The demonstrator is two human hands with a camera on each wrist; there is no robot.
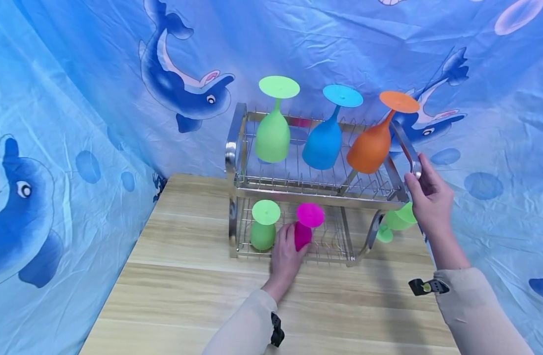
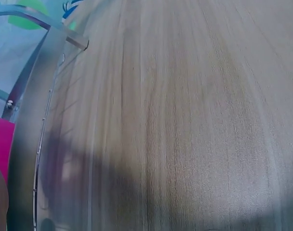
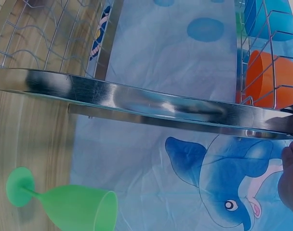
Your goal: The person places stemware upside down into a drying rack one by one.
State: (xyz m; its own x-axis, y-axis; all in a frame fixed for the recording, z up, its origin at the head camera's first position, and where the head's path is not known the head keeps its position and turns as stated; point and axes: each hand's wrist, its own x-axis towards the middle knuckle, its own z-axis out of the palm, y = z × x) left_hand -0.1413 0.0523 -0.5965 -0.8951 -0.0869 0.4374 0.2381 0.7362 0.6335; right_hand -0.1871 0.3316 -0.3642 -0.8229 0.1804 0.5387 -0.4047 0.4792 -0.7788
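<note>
My left hand (image 1: 285, 254) grips a magenta goblet (image 1: 310, 215) by its bowl, upside down on the lower tier of a two-tier metal dish rack (image 1: 315, 197). Just left of it, a light green goblet (image 1: 263, 235) also sits foot up. With curled fingers and thumb, my right hand (image 1: 431, 197) holds the rack's upper right side rail. On the top tier are three inverted goblets: green (image 1: 273, 138), blue (image 1: 323, 143) and orange (image 1: 371, 148), the orange one closest to the right hand. The left wrist view catches only an edge of the magenta goblet (image 2: 3, 144).
To the right of the rack, another green goblet (image 3: 69, 207) stands upright on the wooden table (image 1: 187, 296). Blue cloth (image 1: 98, 98) printed with dolphins hangs behind and at both sides. The rack's curved metal side frame (image 3: 137, 98) crosses the right wrist view.
</note>
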